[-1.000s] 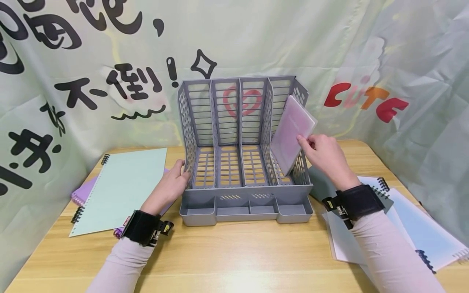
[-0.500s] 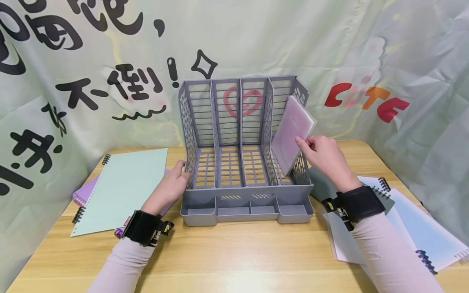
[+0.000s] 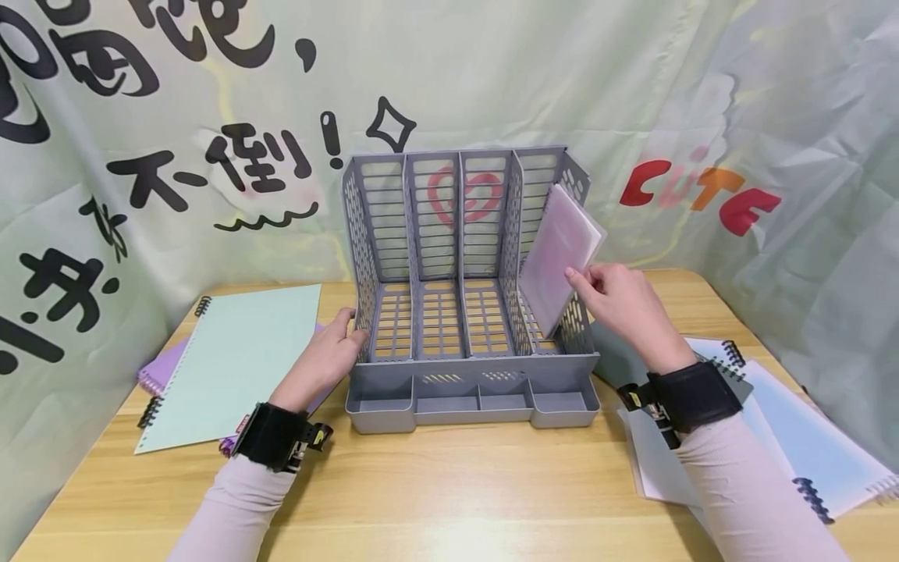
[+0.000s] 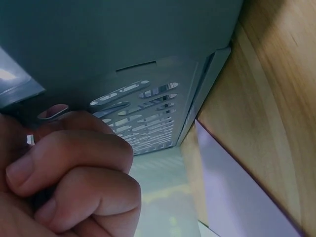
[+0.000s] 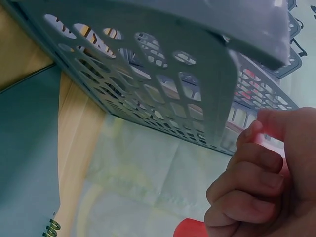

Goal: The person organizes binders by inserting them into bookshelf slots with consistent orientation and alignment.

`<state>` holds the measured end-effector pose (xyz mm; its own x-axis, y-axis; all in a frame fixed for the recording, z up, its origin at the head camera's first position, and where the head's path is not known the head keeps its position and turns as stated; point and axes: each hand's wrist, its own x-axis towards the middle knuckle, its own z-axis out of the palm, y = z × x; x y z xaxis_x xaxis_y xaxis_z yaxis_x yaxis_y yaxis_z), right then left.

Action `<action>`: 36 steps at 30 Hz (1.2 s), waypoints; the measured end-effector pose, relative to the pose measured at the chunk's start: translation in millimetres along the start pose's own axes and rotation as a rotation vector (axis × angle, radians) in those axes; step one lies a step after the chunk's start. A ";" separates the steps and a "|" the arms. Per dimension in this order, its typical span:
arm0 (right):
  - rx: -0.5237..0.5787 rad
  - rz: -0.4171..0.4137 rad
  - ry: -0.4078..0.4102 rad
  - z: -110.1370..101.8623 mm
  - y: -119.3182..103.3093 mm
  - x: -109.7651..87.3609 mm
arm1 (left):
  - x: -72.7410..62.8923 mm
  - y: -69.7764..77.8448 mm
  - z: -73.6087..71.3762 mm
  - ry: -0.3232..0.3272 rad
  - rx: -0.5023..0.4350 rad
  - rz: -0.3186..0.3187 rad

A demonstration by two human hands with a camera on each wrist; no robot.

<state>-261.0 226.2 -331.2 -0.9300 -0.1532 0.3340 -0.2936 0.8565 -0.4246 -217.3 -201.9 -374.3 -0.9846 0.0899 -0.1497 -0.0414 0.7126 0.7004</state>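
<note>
A grey desk file organizer [image 3: 472, 365] with upright dividers stands mid-table. In its rightmost compartment a pink spiral notebook [image 3: 559, 254] stands tilted, its upper part leaning toward the right. My right hand [image 3: 621, 304] pinches the near edge of that notebook, thumb on the pink cover. The right wrist view has the same hand [image 5: 252, 173] beside the perforated side wall [image 5: 148, 84], its other fingers curled in. At the opposite end, my left hand [image 3: 326, 355] holds the organizer's left side wall near the front. Its curled fingers [image 4: 98, 182] lie against the outside of that wall.
Left on the wooden table [image 3: 435, 492], a mint-green spiral notebook [image 3: 232, 359] lies over purple ones [image 3: 163, 365]. To the right lie a dark green notebook [image 3: 614, 351] and several pale blue and clear-covered ones [image 3: 818, 437]. A printed cloth [image 3: 492, 70] hangs behind.
My right hand has shifted very slightly down along the pink notebook's edge. The notebook, the organizer and my left hand stay nearly where they were.
</note>
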 end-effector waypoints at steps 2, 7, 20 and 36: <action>0.003 0.003 -0.005 -0.9 -0.4 -1.5 | 0.5 -0.2 0.2 0.008 0.008 0.008; 0.012 0.033 -0.026 -3.7 -1.7 -6.8 | 0.3 0.3 1.1 0.026 0.022 0.025; 0.031 0.072 -0.082 -20.6 -9.7 -23.7 | -1.5 5.6 2.4 0.075 0.064 0.070; 0.003 0.087 -0.122 -56.8 -1.2 -48.3 | -15.1 15.7 -5.6 0.187 0.102 0.147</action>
<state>-203.2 260.5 -299.0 -0.9720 -0.1372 0.1909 -0.2110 0.8675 -0.4505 -204.0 -195.9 -357.2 -0.9934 0.0742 0.0873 0.1127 0.7687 0.6296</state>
